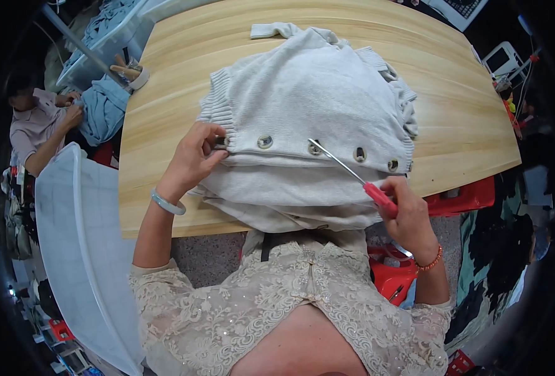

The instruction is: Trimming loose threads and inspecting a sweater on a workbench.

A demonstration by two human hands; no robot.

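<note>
Cream knit sweater [308, 94] is pinched leftward by left fingers [211, 130], its middle button [315, 150] seemingly probed with red-handled tool [376, 194] grasped by right fingers [395, 183], steadiness needed.

- Showing matt knitted cloth on the cream garment [315, 94], turning ribbed at the bands.
- Gleaming as smooth metal on the tool shaft [340, 161], giving way to glossy red plastic at the handle [378, 197].
- Shining smoothly on the mottled buttons [265, 142].
- Showing grained wood with a faint sheen on the surface [164, 119].
- Glinting with sequins on the rough lace top [265, 294].
- Looking smooth, translucent and plastic on the tub [61, 250].
</note>
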